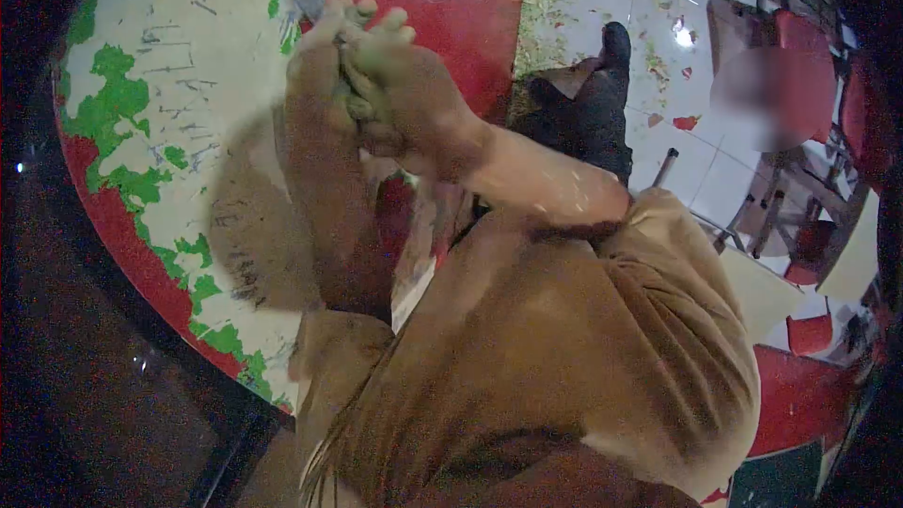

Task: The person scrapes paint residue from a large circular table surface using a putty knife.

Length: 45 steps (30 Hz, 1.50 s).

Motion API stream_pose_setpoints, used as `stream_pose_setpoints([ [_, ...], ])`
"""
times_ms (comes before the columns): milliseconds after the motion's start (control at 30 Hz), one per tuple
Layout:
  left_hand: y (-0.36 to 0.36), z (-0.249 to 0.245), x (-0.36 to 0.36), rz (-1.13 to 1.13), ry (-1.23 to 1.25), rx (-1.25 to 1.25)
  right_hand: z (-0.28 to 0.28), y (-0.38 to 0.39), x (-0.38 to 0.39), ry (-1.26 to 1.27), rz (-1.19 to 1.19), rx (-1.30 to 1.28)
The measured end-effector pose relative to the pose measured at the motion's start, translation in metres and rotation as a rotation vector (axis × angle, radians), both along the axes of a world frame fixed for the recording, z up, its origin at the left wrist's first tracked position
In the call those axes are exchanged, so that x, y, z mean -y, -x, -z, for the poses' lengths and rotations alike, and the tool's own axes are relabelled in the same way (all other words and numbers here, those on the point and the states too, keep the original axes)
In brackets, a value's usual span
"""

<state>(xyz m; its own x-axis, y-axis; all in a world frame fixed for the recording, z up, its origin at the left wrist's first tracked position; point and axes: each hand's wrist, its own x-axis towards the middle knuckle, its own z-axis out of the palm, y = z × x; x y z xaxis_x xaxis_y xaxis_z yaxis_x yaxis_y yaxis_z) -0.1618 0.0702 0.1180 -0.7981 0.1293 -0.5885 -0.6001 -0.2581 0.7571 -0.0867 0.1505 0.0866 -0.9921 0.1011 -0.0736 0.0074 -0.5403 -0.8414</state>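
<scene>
My left hand [324, 42] and my right hand [404, 85] are pressed together, fingers closed round the handle of a scraper. Most of that handle is hidden under them. The flat metal blade of the scraper [305, 0] sticks out beyond the fingers, at the painted surface [245, 85]. This surface is whitish with ragged green patches [118, 85], dark scrawled marks and a red border. My left forearm runs along it and casts a shadow; my right forearm reaches in from the right.
A red panel [451, 19] adjoins the whitish surface. Paint flakes and crumbs [569, 9] litter the white tiled floor [696, 146]. A black-clad leg and foot [602, 94] extend over it. Red chairs [809, 66] and other furniture stand at the right.
</scene>
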Motion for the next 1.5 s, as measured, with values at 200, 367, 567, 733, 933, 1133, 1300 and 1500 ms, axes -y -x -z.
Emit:
stream_pose_setpoints([
  [200, -0.003, -0.021, -0.003, 0.066, 0.050, 0.019, 0.005, 0.011, 0.011, -0.478, 0.230, -0.213],
  [367, 0.009, -0.008, 0.019, 0.150, 0.099, -0.023, 0.011, 0.033, 0.017, -0.656, 0.273, -0.276],
  [567, -0.004, -0.024, 0.024, 0.260, -0.020, -0.107, 0.010, 0.036, 0.026, -0.690, 0.263, -0.190],
  [733, 0.005, -0.021, 0.015, 0.436, -0.409, -0.174, -0.004, 0.008, 0.010, -0.005, 0.045, -0.016],
  [933, -0.018, -0.061, 0.005, 0.171, -0.113, -0.048, -0.015, 0.022, 0.003, 0.669, -0.250, 0.338],
  [1133, -0.035, 0.004, 0.003, 0.223, 0.616, -0.536, -0.014, 0.009, -0.101, 0.783, -0.264, 0.396],
  [1300, -0.036, 0.033, -0.033, 0.106, -0.816, -0.259, -0.017, -0.002, -0.138, -0.069, -0.301, 0.327],
  [1500, -0.011, 0.017, -0.089, -0.226, -0.746, -0.474, -0.021, 0.079, -0.175, -1.288, -0.423, -0.636],
])
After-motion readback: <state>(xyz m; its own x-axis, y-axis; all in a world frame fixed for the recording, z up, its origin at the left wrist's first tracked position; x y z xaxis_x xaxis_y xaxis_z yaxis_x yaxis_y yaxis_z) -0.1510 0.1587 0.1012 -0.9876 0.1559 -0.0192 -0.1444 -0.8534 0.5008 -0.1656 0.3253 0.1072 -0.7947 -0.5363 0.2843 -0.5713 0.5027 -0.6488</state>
